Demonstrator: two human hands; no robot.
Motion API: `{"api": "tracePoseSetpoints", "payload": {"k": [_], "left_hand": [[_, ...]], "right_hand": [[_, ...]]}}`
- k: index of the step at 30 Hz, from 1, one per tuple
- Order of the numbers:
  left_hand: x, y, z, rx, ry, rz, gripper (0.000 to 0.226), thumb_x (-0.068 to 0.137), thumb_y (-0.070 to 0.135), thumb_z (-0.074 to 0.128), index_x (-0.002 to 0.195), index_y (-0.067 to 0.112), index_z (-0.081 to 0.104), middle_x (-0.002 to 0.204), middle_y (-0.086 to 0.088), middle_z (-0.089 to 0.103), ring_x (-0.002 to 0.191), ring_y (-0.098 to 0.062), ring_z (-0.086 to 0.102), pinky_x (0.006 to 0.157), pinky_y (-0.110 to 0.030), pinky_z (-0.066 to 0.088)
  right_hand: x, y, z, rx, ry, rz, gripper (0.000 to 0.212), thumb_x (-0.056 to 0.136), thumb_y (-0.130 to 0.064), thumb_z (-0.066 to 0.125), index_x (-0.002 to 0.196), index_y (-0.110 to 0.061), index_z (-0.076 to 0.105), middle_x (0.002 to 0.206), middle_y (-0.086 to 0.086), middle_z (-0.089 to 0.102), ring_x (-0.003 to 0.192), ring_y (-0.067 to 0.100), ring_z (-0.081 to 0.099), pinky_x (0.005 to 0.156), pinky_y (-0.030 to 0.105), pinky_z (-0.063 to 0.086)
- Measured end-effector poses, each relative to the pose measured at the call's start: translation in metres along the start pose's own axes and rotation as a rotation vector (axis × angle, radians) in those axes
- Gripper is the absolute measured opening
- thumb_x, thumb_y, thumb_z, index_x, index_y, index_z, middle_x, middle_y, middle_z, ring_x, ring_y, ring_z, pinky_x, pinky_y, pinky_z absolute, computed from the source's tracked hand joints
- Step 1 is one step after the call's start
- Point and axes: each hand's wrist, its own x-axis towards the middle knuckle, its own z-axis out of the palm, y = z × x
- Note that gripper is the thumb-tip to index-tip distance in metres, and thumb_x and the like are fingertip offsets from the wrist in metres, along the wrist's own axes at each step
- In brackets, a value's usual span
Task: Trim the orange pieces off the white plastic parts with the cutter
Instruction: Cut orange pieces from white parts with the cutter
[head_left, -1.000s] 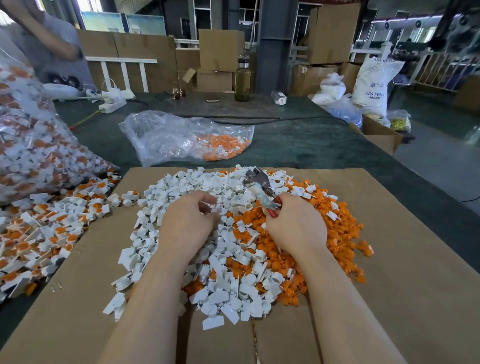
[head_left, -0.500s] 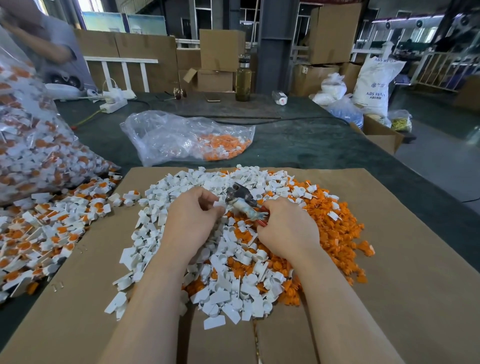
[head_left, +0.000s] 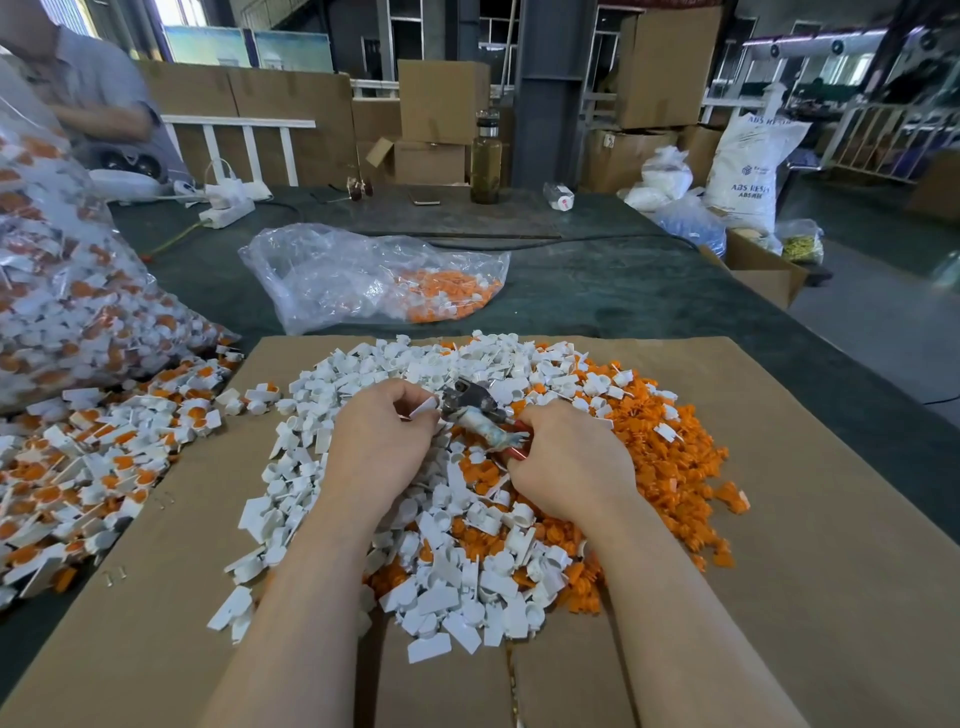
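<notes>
Now | right hand (head_left: 566, 462) grips cutter (head_left: 480, 413) | left hand (head_left: 382, 441) pinches white part (head_left: 423, 408) | sack (head_left: 748, 171) reads "ABS"

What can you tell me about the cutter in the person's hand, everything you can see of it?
The cutter is a small plier-style tool with a dull grey, worn metal head and red handles, one wrapped in grimy pale tape. The right hand grips the handles. Its head points up and left toward the white part pinched in the left hand, above the heap of white and orange pieces. Whether the blades touch the part is unclear.
</notes>
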Motion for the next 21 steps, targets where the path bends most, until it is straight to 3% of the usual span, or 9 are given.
{"api": "tracePoseSetpoints", "payload": {"k": [7,13,17,19,21], "left_hand": [[-0.001,0.001,0.0,-0.006,0.038,-0.01,0.012,0.092,0.027,0.065,0.08,0.03,0.066,0.079,0.018,0.063,0.071,0.0,0.057,0.056,-0.018,0.035],[-0.004,0.007,0.001,-0.167,0.02,-0.026,0.011,0.088,0.026,0.07,0.078,0.028,0.068,0.074,0.013,0.068,0.064,0.002,0.06,0.056,-0.017,0.038],[-0.007,0.015,0.005,-0.292,-0.019,-0.046,0.009,0.087,0.025,0.073,0.08,0.027,0.068,0.079,0.008,0.07,0.074,-0.007,0.064,0.063,-0.023,0.043],[-0.01,0.018,0.007,-0.386,-0.051,-0.063,0.007,0.086,0.021,0.075,0.084,0.026,0.069,0.081,0.002,0.071,0.074,-0.012,0.067,0.067,-0.025,0.05],[-0.012,0.022,0.009,-0.51,-0.095,-0.09,0.01,0.085,0.016,0.075,0.091,0.023,0.072,0.08,-0.002,0.074,0.071,-0.012,0.069,0.071,-0.025,0.055]], "right_hand": [[-0.002,-0.003,0.001,-0.004,0.047,0.013,0.016,0.086,-0.038,0.062,0.094,-0.026,0.057,0.083,-0.008,0.049,0.061,0.006,0.045,0.045,0.023,0.034],[-0.003,-0.002,0.0,0.019,0.081,0.024,0.021,0.09,-0.042,0.057,0.098,-0.023,0.055,0.077,-0.009,0.05,0.062,0.006,0.047,0.047,0.024,0.037],[0.001,0.001,-0.005,0.163,0.105,0.041,0.019,0.091,-0.045,0.055,0.089,-0.026,0.052,0.077,-0.01,0.056,0.068,0.009,0.056,0.056,0.028,0.048],[0.002,0.002,-0.007,0.301,0.101,0.051,0.019,0.09,-0.045,0.06,0.087,-0.027,0.054,0.077,-0.011,0.058,0.068,0.007,0.056,0.057,0.027,0.047],[0.003,0.002,-0.008,0.513,0.1,0.076,0.016,0.087,-0.038,0.065,0.088,-0.023,0.059,0.082,-0.008,0.063,0.074,0.012,0.063,0.067,0.034,0.055]]}}
